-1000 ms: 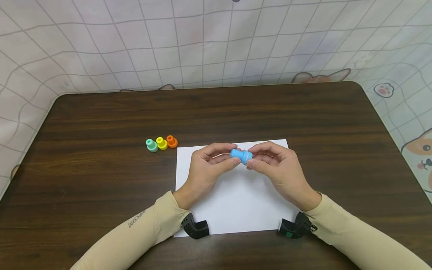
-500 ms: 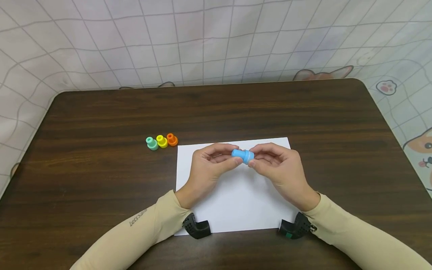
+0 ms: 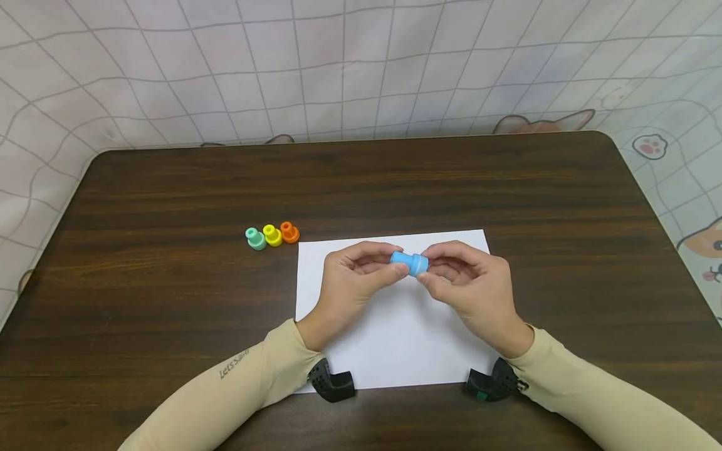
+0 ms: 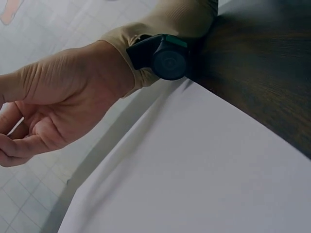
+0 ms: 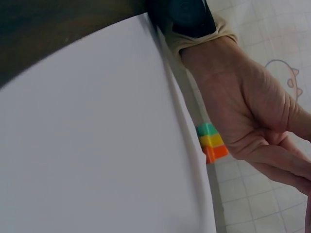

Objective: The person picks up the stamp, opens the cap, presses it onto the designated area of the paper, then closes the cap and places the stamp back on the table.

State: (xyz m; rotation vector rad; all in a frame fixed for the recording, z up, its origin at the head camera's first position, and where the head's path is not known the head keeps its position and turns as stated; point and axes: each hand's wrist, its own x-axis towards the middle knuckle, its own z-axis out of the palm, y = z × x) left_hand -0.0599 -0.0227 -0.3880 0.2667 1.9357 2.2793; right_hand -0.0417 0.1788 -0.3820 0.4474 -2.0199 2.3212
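Observation:
A small blue toy stamp point(image 3: 410, 262), with a narrow knob handle and a wider base, is held tilted above the white paper point(image 3: 406, 351). The left hand point(image 3: 355, 279) pinches its handle end between thumb and fingers. At the base end, the right hand point(image 3: 470, 285) grips with thumb and fingertips. The left wrist view catches the right hand point(image 4: 73, 97), and the right wrist view the left hand point(image 5: 238, 102); the blue stamp is outside both.
Mint green point(image 3: 256, 238), yellow point(image 3: 272, 235) and orange point(image 3: 290, 233) stamps stand side by side just off the paper's far left corner. All lie on a dark wooden table point(image 3: 169, 282). A white grid-patterned cloth point(image 3: 361, 69) hangs behind it.
Both hands stay on the blue stamp and shift slightly right in the view. A thin light line near the base shows throughout. The other stamps stay in place on the table.

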